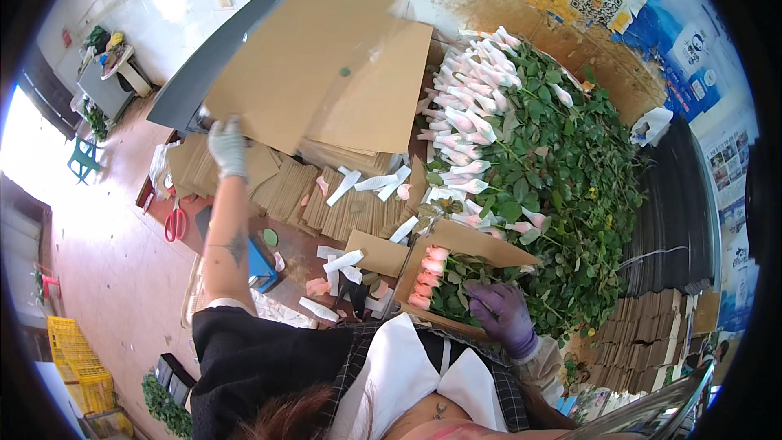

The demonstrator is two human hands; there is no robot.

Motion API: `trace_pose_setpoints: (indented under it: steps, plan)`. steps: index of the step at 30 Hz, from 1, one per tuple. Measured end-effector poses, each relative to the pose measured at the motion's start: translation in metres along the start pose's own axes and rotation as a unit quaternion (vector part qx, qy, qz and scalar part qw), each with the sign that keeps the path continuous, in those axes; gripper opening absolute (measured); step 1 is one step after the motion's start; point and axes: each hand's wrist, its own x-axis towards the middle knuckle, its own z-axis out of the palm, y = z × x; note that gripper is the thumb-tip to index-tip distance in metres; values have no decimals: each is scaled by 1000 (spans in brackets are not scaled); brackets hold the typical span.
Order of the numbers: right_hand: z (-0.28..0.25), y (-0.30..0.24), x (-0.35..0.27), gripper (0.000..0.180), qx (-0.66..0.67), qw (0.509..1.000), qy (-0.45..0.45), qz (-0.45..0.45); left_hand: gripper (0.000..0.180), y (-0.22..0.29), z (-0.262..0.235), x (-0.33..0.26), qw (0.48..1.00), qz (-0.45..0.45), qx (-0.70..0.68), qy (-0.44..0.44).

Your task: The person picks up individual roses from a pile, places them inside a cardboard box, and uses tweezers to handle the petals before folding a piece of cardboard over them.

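Note:
My left hand [227, 147], in a white glove, is stretched out far left and pinches the lower left corner of a brown cardboard sheet [301, 49]. The sheet is tilted and slightly smeared, above a stack of similar cardboard [371, 90]. My right hand [501, 314], in a purple glove, is close to my body with its fingers drawn together over rose leaves; what they grip is hidden. Beside it, pink roses [428, 279] lie in a row inside a folded cardboard wrap [481, 242], with their leafy stems pointing right.
A large heap of roses with white-sleeved heads [472, 122] and green leaves [554, 155] fills the right. Folded cardboard pieces [285, 187], white paper sleeves [344, 186], red scissors [175, 222] and a blue box [261, 267] lie left. Dark sheets [672, 204] stand far right.

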Motion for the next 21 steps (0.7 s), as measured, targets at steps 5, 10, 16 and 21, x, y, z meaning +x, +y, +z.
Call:
trace_pose_setpoints:
  steps: [5, 10, 16, 21]
  plan:
    - [-5, -7, -1, 24, 43, 999, 4, 6, 42, -17, -50, 58, 962, 52, 247, 103]
    - [-20, -5, 34, 26, 135, 991, -2, -19, 65, 29, 43, -63, 828, 379, 355, -210]
    - [-33, 4, 171, 76, 510, 839, -72, 174, 35, 19, 106, -89, 624, 367, 556, -410]
    - [20, 68, 243, 69, 568, 715, -193, 360, 11, 83, 59, -164, 658, 566, 368, -332]
